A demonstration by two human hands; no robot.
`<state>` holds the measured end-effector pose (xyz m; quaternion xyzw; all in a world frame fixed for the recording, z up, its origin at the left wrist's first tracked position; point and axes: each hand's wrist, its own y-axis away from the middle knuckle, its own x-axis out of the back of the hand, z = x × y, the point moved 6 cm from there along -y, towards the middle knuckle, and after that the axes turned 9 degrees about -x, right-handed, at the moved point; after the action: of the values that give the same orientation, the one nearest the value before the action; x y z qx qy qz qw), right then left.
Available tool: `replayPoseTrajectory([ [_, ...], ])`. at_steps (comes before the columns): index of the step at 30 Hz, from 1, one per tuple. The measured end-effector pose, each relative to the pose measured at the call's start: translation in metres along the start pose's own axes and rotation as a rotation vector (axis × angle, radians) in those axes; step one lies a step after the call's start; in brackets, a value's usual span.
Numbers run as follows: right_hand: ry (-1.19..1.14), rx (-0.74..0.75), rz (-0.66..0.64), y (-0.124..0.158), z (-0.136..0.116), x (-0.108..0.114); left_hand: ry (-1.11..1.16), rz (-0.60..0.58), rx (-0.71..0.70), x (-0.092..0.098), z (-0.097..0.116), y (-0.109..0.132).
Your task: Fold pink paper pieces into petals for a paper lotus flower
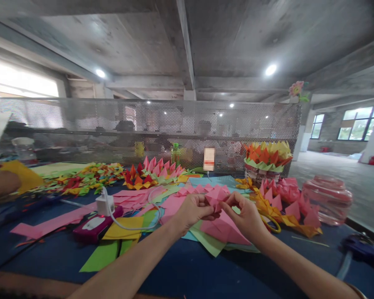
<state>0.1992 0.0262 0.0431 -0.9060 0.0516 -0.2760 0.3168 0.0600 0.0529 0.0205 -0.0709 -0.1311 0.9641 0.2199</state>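
Observation:
My left hand (pixel 193 210) and my right hand (pixel 246 215) meet over the middle of the blue table (pixel 180 270). Both pinch a small folded pink paper piece (pixel 216 195) between thumbs and fingers, just above a stack of pink and green paper sheets (pixel 220 232). A row of folded pink pieces (pixel 202 189) lies just behind my hands.
A white charger (pixel 105 204) with its cable sits on a magenta device (pixel 95 226) at left. Folded paper flowers (pixel 156 170) and a layered paper lotus (pixel 267 160) stand by a perforated metal screen (pixel 143 124). Yellow-handled scissors (pixel 269 222), a pink glass jar (pixel 327 199), another person's hand (pixel 0 185) at far left.

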Motion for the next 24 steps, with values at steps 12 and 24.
replayPoseTrajectory([
  [12, 0.061, -0.046, 0.0, 0.0, 0.0023, -0.0012, -0.009, -0.041, -0.031, -0.0035, 0.0022, 0.0002],
  [24, 0.098, -0.053, 0.028, 0.0014, 0.0023, -0.0008, -0.038, 0.005, -0.11, -0.0018, 0.0006, -0.0015],
])
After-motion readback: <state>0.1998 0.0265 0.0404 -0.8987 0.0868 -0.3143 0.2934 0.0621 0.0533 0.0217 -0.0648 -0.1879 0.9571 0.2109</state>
